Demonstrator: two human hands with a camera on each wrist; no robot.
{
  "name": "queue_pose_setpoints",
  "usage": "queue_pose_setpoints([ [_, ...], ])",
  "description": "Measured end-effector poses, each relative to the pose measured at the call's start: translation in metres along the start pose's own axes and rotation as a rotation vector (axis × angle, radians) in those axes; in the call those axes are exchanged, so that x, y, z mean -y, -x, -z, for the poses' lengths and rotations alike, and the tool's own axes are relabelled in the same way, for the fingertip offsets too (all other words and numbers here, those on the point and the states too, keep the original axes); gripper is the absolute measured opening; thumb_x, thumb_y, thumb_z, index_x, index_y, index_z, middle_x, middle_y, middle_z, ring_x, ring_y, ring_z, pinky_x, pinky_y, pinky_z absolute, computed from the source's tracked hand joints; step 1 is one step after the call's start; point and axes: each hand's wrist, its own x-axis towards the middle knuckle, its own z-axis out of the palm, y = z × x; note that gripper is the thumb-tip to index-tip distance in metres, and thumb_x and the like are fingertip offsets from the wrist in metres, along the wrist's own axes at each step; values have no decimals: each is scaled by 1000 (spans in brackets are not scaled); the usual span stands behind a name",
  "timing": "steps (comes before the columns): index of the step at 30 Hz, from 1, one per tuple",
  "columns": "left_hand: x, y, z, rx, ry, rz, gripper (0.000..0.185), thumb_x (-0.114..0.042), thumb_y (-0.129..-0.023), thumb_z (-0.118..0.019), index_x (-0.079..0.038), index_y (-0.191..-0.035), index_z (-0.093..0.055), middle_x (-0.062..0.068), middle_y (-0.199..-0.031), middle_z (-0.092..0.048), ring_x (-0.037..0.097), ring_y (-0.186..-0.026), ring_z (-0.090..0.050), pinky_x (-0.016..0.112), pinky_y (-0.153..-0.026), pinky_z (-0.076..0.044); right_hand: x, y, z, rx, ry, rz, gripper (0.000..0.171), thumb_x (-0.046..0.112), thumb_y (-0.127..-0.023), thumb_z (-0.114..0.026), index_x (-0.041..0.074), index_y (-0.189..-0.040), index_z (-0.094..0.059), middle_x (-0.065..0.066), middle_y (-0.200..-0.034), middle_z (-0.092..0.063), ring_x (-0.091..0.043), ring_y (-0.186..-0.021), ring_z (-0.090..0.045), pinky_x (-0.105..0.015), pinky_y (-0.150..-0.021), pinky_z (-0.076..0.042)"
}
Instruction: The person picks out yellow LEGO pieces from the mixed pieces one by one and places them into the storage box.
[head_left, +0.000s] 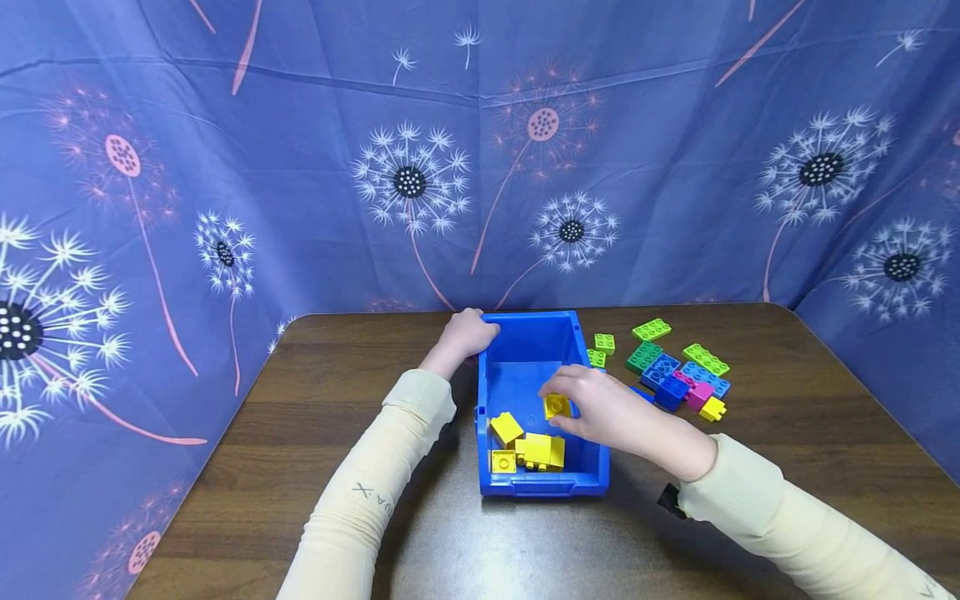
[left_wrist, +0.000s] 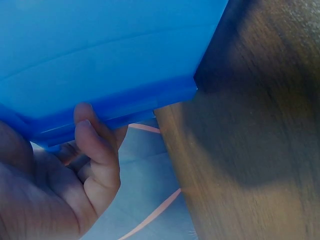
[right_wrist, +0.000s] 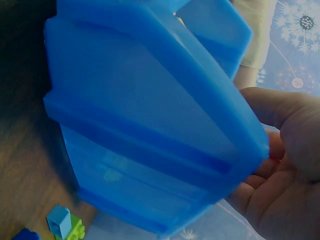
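Note:
A blue plastic bin (head_left: 543, 486) stands on the table, with several yellow toy bricks (head_left: 537, 448) lying at its near end. My left hand (head_left: 467, 333) grips the bin's far left corner; in the left wrist view its fingers (left_wrist: 100, 150) curl round the blue edge. Over the bin's inside, my right hand (head_left: 597, 406) pinches a yellow brick (head_left: 557, 406) between thumb and fingers. In the right wrist view the bin's side wall (right_wrist: 150, 110) hides that brick, and part of the right hand (right_wrist: 295, 155) shows past the rim.
Right of the bin lie loose bricks on the wooden table (head_left: 337, 383): a dark green brick (head_left: 643, 357), several blue ones (head_left: 670, 392), a pink one (head_left: 700, 395), a yellow one (head_left: 713, 408) and several light green ones (head_left: 651, 329). Patterned blue cloth (head_left: 322, 167) hangs behind the table.

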Motion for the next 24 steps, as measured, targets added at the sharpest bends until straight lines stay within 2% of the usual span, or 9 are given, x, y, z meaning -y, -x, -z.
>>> queue_pose_setpoints([
  [12,0,0,-3,-9,-3,6,27,-31,-94,-50,-5,-91,-55,13,-75,-56,32,-68,-67,39,-58,-58,-1,-9,-18,41,14,45,33,17,-75,-79,11,-106,-69,-2,-98,-66,-16,-90,-63,-30,-73,-57],
  [17,-3,2,-1,4,0,20,27,-31,-94,-50,-5,-95,-55,13,-77,-57,32,-68,-67,38,-58,-58,1,-15,-20,55,27,67,30,15,-74,-80,12,-102,-70,-1,-94,-66,-13,-85,-62,-26,-71,-56],
  [24,-4,1,1,7,-17,23,27,-31,-94,-50,-5,-93,-55,12,-74,-56,28,-62,-65,36,-54,-57,6,-27,-22,151,19,52,33,13,-73,-80,10,-105,-70,-3,-96,-67,-15,-88,-64,-28,-74,-57],
])
